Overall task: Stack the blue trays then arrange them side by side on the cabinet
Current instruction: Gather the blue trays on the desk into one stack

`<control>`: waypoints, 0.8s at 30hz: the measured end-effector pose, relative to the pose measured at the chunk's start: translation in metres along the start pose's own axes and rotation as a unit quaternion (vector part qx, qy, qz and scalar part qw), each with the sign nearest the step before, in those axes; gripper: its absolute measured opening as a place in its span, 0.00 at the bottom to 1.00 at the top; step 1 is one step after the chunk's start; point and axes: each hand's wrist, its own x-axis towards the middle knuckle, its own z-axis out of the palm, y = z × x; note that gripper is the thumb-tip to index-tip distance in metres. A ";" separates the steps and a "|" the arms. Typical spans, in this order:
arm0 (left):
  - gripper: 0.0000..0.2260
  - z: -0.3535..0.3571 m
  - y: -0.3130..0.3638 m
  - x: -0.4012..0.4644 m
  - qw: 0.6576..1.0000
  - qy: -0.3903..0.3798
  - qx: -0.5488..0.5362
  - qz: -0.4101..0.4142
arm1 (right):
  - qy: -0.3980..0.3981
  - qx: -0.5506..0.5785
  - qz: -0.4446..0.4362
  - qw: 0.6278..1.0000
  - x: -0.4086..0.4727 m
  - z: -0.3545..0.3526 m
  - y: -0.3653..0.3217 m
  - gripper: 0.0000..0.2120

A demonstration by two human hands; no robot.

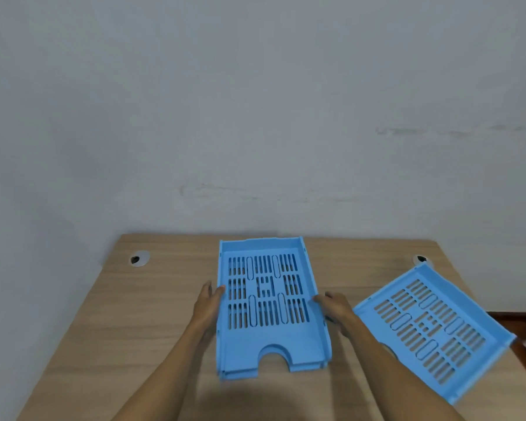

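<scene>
While the left hand [208, 302] and right hand [334, 306] grasp its sides, a stack of trays [271, 302] sits between them. Another tray [431, 332], beyond the right hand, remains unstacked; side-by-side arranging apparently follows.

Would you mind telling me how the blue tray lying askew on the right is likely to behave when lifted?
The angled tray looks like thin moulded plastic with a slotted floor, so probably light and fairly stiff, perhaps flexing slightly. Its smooth walls may be a bit slippery. Flat-bottomed, it should slide on the wooden top rather than roll or tip.
</scene>
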 end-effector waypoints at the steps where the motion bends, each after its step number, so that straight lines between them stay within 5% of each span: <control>1: 0.28 -0.001 0.010 -0.003 0.999 0.009 0.019 0.024 | 0.013 0.000 0.001 1.000 -0.004 -0.006 -0.002 0.36; 11: 0.27 0.101 0.098 -0.015 0.958 -0.150 0.184 0.161 | 0.187 0.052 0.007 0.981 -0.054 -0.103 0.022 0.36; 19: 0.24 0.223 0.088 -0.043 0.904 -0.248 0.298 0.181 | 0.268 0.093 0.012 0.959 -0.070 -0.201 0.081 0.31; 24: 0.25 0.287 0.090 -0.044 0.870 -0.275 0.368 0.178 | 0.345 0.155 0.020 0.925 -0.065 -0.245 0.132 0.13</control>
